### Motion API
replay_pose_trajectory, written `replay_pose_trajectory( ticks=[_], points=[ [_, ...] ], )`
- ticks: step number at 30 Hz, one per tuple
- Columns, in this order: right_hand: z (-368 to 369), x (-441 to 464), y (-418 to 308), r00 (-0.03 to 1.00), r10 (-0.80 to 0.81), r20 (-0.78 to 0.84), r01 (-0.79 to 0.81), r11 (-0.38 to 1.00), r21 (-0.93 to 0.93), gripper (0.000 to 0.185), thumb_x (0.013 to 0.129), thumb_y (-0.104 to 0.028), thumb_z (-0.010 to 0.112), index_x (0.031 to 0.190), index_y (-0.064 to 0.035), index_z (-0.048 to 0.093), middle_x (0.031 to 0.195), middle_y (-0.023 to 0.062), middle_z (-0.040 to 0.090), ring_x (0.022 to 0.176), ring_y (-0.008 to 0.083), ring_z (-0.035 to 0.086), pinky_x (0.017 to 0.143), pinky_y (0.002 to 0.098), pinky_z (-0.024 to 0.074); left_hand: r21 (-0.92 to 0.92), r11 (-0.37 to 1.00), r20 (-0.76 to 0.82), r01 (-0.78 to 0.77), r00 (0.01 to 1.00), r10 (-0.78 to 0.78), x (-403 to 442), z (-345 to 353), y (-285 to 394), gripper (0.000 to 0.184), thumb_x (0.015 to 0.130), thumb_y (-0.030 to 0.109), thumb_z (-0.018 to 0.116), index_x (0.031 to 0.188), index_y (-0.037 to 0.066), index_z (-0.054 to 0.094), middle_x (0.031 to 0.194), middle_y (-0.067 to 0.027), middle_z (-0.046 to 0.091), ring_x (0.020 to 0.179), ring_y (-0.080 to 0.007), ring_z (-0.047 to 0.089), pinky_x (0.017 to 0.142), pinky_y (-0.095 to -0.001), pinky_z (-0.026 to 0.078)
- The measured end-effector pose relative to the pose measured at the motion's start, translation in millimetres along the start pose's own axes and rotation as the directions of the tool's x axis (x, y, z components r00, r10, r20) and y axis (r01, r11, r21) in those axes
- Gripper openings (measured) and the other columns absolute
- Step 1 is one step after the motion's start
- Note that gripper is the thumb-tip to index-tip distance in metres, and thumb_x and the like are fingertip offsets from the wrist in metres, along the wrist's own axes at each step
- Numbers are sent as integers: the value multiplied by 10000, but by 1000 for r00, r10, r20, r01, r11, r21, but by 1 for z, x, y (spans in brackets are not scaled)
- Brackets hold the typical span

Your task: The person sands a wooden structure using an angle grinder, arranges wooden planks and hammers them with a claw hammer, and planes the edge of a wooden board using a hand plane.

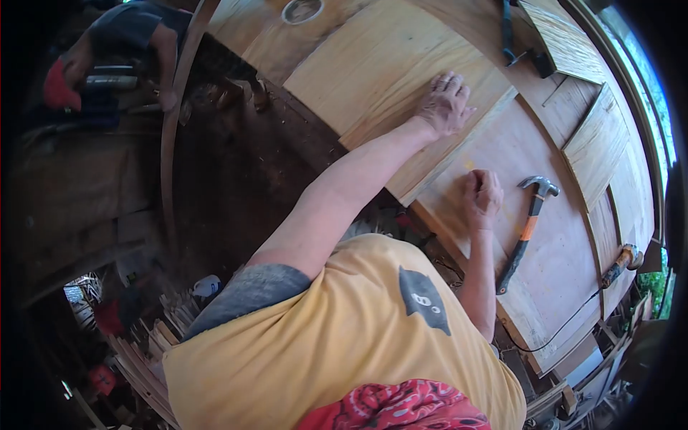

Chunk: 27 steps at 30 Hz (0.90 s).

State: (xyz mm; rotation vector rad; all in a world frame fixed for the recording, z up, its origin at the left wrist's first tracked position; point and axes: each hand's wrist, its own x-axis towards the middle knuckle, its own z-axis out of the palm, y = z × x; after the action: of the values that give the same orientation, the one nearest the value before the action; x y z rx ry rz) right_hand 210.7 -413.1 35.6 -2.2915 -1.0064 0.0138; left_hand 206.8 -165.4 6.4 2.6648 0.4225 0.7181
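Note:
My left hand (pixel 444 106) lies palm down on a light plywood panel (pixel 387 68), fingers stretched out near its right edge. My right hand (pixel 484 197) rests with curled fingers over the paler board (pixel 516 165) beside that panel. Whatever those fingers may hold is hidden. A claw hammer (pixel 530 226) with a black and orange handle lies on the board just right of my right hand, its head pointing away from me.
Another hammer (pixel 508 32) lies at the far right of the bench. Thin wood pieces (pixel 598 147) lie along the right side. A corded tool (pixel 622 265) sits near the right edge. A person in a red cap (pixel 61 87) bends at upper left. Scrap wood (pixel 143 365) is piled below.

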Motion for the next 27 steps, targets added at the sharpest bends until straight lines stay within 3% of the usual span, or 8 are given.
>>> replay_pose_trajectory(
  ticks=[2,7,11,15,16,18,22,27],
  points=[
    [-5,-5,5,996,-90,-12,91,996,19,80,961,-157,698,981,-86,667,887,111,654,849,321,645,787,428,482,-50,999,-49,-19,999,16,-19,-3,-4,494,967,393,670,1275,8,648,1395,-268,612,1394,-461,496,1199,-560,338],
    [-30,-63,10,983,183,-6,-183,983,-7,145,1014,-168,676,1050,-29,664,914,123,655,841,257,644,794,380,521,-243,970,-124,4,992,-35,-79,-68,10,342,961,291,700,1146,4,711,1296,-273,667,1298,-459,572,1143,-536,420],
    [-22,-109,6,962,219,-160,-239,964,-116,176,1032,-173,655,1115,-18,658,1010,134,645,864,228,634,784,367,524,-522,850,-242,-72,968,-66,-141,-125,-3,188,926,128,739,1069,6,733,1062,-185,741,1043,-389,689,940,-457,555],
    [-6,-120,7,956,160,-246,-254,872,-419,307,945,-323,673,1102,-60,664,1052,162,656,999,353,625,889,482,499,-700,641,28,317,908,-418,-220,-180,-13,86,955,125,710,930,45,727,889,-137,731,818,-323,714,750,-388,566],
    [-3,-117,10,953,140,-269,-251,862,-441,314,938,-355,672,1090,-81,673,1052,153,669,1014,360,633,899,497,498,-726,539,132,427,855,-501,-238,-179,-19,179,1029,164,678,978,6,747,880,-53,755,810,-126,700,789,-294,568],
    [-2,-117,13,945,152,-290,-274,852,-446,289,938,-360,689,1070,-103,686,1030,141,672,1015,355,640,902,486,500,-743,210,417,635,686,-596,-258,-174,-32,245,1064,264,666,924,79,743,881,-26,755,820,-95,697,756,-257,557],
    [-4,-115,4,921,201,-333,-321,877,-358,238,909,-331,742,1024,-136,669,998,115,657,983,345,634,882,493,494,-504,-230,789,833,335,-516,-250,-172,-34,428,1059,429,642,1290,71,603,1214,-149,701,1099,-266,693,906,-431,554],
    [-6,-117,-1,919,187,-347,-310,886,-345,229,896,-319,747,1021,-143,668,970,104,656,962,339,636,862,489,498,-476,-470,873,743,338,-350,-223,-153,-13,519,1071,440,607,1375,25,536,1305,-217,641,1233,-364,615,1018,-517,504]
  ],
)
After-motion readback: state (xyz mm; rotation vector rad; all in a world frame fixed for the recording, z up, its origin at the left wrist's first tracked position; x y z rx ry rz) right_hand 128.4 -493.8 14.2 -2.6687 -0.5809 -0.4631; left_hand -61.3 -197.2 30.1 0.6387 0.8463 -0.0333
